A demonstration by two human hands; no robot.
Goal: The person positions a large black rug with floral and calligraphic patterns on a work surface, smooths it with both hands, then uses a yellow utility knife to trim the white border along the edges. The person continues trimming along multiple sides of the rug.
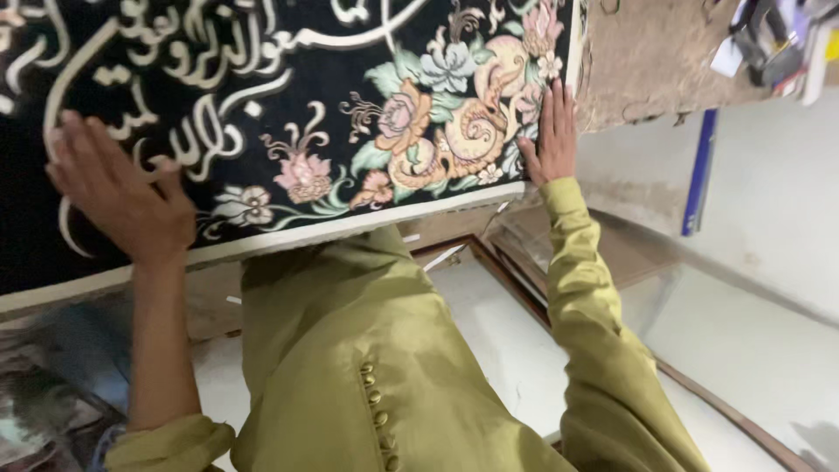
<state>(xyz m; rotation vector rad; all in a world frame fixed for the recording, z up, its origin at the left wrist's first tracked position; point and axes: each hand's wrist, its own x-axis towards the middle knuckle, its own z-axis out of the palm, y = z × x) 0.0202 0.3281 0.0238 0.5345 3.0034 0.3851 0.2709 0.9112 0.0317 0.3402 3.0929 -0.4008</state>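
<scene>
- Your left hand (118, 188) lay flat and open, fingers spread, palm pressed on the black embroidered cloth (262, 114) near its lower left part; it gripped nothing.
- Your right hand (552, 131) was also open and flat, fingers straight and together, pressed against the cloth's right edge beside the floral motif (446, 122); it held nothing either.
- You had the cloth spread across the table (651, 52), reaching to the near edge just in front of your body; it looked like dense, velvety black fabric with raised cream calligraphic stitching.
- You could see the floral motif worked in pink, peach, pale blue and green thread, curling into scrolls and leaves, with a smaller pink flower (301, 173) to its left.
- You saw a cream border strip (367, 223) running along the cloth's near edge, straight and flat.
- Your sleeves and tunic (350, 350) were of smooth olive-green fabric with a slight sheen, with a row of small covered buttons down the front.
- You had the bare table surface to the right of the cloth, rough, brown and worn.
- Wooden frames (524, 262) with glass leaned below the table, by the pale floor.
</scene>
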